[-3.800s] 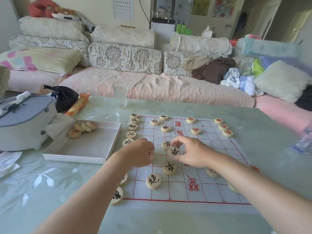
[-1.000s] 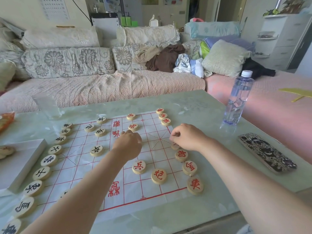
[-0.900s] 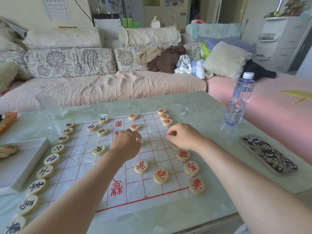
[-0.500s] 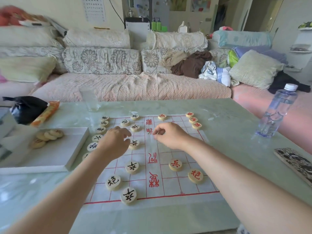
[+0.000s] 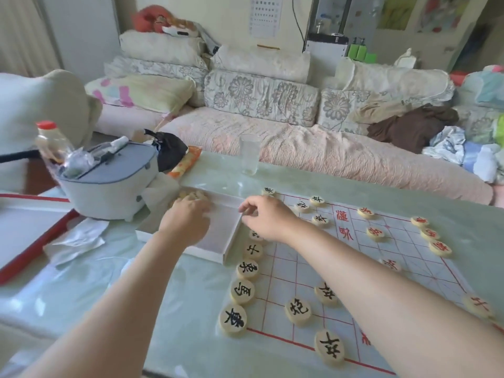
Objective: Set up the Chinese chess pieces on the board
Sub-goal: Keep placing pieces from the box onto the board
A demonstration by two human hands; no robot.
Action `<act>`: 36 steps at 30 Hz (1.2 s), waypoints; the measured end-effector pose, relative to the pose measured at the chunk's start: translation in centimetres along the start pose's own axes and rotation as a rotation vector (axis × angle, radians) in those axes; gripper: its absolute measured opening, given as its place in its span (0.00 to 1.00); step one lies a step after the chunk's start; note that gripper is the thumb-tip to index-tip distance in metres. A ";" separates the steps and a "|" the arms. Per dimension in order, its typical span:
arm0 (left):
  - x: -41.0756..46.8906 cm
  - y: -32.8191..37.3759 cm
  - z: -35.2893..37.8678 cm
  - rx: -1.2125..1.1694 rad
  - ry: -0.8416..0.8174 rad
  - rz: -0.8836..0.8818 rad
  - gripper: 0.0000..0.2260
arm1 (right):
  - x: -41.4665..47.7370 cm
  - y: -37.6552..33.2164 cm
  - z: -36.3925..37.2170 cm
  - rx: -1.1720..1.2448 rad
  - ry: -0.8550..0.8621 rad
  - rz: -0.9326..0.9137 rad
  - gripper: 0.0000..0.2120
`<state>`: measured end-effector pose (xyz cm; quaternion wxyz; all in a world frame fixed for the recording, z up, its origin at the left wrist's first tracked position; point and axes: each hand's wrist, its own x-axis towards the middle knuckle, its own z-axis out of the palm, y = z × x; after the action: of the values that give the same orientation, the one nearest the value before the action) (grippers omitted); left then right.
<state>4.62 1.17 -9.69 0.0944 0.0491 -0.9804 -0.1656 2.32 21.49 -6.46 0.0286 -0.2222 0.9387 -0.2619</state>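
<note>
Left grip [image 5: 188,222] reaches onto the loose round wooden chess pieces [image 5: 192,195] in the shallow white box [image 5: 231,241]; its closure cannot be told. Right grip [image 5: 268,216] hangs loosely curled, empty, above the white paper board [image 5: 286,268]. Hazard: either forearm could knock the placed black-lettered pieces [image 5: 246,269] out of line.

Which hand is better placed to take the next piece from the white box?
Left: the left hand is over the shallow white box, fingers at the round wooden pieces in its far corner; the right hand hangs by its right wall.
</note>
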 end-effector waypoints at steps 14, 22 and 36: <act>2.2 -7.2 0.8 -0.129 -0.019 -0.090 0.24 | 14.4 -4.7 7.1 -0.523 -0.189 -0.104 0.30; 2.4 -7.0 0.9 -0.127 -0.039 -0.086 0.20 | 15.7 -4.8 7.3 -0.565 -0.146 -0.139 0.16; 1.7 -6.0 0.5 -0.150 -0.163 -0.055 0.25 | 12.3 -4.4 6.1 -0.147 -0.322 -0.061 0.17</act>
<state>3.24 -4.49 -11.88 0.0132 0.0554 -0.9680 -0.2443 -5.96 9.89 -8.71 0.1543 -0.2912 0.9315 -0.1541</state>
